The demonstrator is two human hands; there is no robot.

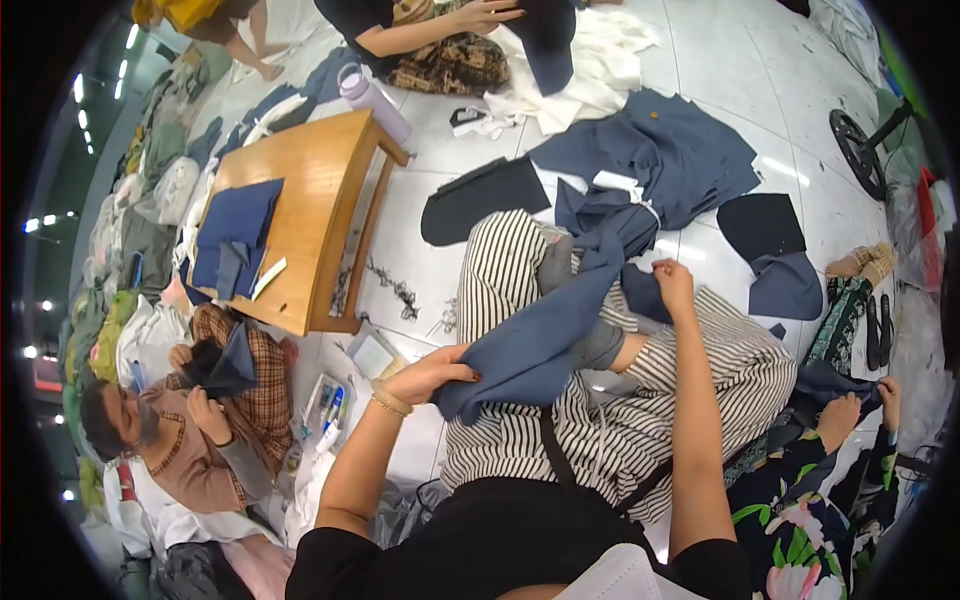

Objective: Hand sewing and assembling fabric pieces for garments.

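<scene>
My left hand grips the near left end of a long blue-grey cloth piece, thumb on top. The cloth runs across my striped lap toward the far right. My right hand is raised above my right knee, fingertips pinched at the edge of a smaller dark blue cloth piece. Just beyond my legs lies a heap of blue-grey cut cloth, with a white tag and a white tie at its near side.
A low wooden table with folded navy cloth stands at left, a lilac bottle beside it. Dark cut pieces lie on the tiled floor. Co-workers sit left, right and ahead, handling cloth. White fabric lies at the far side.
</scene>
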